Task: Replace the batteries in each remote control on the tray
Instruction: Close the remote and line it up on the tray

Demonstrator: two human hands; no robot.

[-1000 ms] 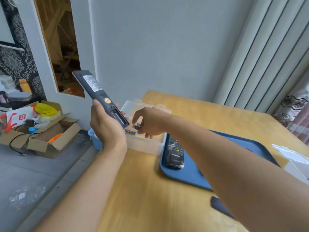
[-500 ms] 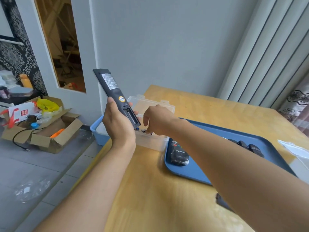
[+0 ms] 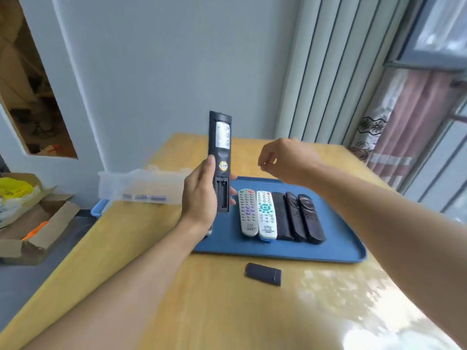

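Left hand (image 3: 199,198) grips a black remote (image 3: 219,160) upright above the near-left corner of the blue tray (image 3: 278,248), thumb lying along its left edge, fingertips curled round the far side. Back of remote faces the camera: white label near the top, round yellow sticker mid-body, battery compartment (image 3: 223,195) open at the lower end, cover off; cells inside not discernible. Right hand (image 3: 285,160) hangs in the air above the tray's far edge, apart from the held remote, fingers curled inward with thumb and forefinger close together; cannot tell whether anything is pinched between them, the frame being blurred there. Five remotes lie side by side on the tray, lengthwise away from the viewer: grey remote (image 3: 248,213) with coloured buttons, white remote (image 3: 265,214) with teal buttons touching it on the right, then three black remotes (image 3: 295,215) packed close. Dark battery cover (image 3: 262,273) lies flat on the wooden table (image 3: 227,311), just in front of the tray's near rim. Clear plastic box (image 3: 141,185) sits at the table's far-left edge, motion-blurred, with small bluish items along its bottom. Cardboard box (image 3: 38,223) on the floor to the left.
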